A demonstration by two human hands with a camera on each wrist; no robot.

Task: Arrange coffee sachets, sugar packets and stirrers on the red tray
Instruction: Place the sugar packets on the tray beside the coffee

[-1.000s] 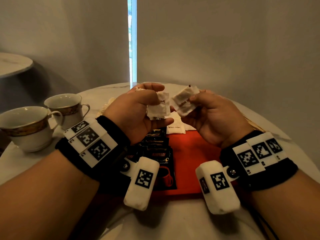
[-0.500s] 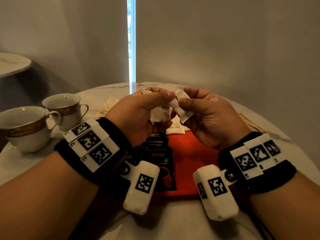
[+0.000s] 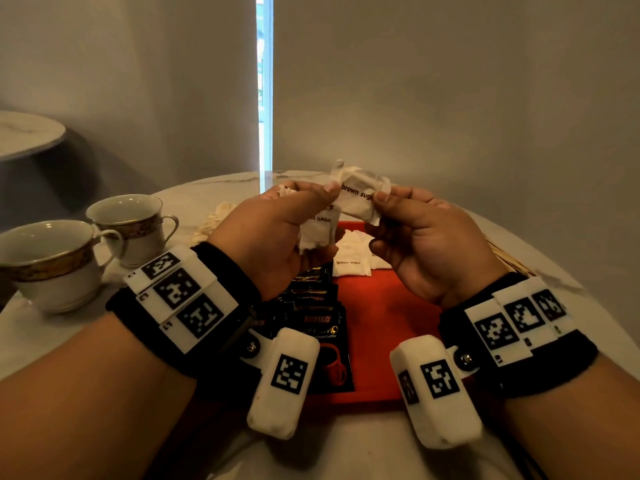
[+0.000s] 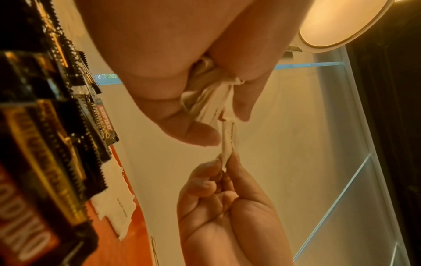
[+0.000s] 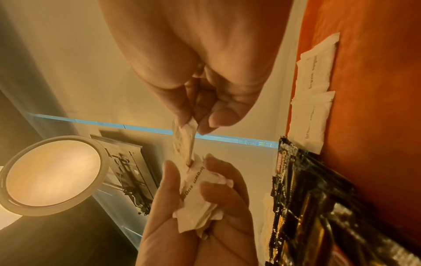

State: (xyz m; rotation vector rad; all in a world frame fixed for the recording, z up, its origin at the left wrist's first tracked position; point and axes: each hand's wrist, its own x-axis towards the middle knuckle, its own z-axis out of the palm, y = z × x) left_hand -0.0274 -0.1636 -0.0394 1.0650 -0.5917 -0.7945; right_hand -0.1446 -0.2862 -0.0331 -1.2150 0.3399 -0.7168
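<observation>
Both hands are raised above the red tray (image 3: 384, 317). My left hand (image 3: 311, 216) grips a crumpled bunch of white brown-sugar packets (image 3: 317, 233). My right hand (image 3: 379, 206) pinches the right edge of one sugar packet (image 3: 358, 199) between thumb and forefinger. The left thumb holds that packet's other edge. The right wrist view shows the pinched packet (image 5: 184, 142) meeting the bunch (image 5: 198, 189). Black coffee sachets (image 3: 311, 317) lie fanned on the tray's left side. Two more sugar packets (image 3: 351, 263) lie at its far end. Wooden stirrers (image 3: 509, 263) lie on the table to the right.
Two gold-rimmed white cups (image 3: 128, 226) (image 3: 52, 265) stand on the round marble table at the left. A pale crumpled thing (image 3: 211, 220) lies behind my left hand. The tray's right half (image 3: 398, 358) is bare red. A wall stands close behind the table.
A second ago the hands held separate packets a little apart. They have come together, and both now hold one packet, lifted slightly higher.
</observation>
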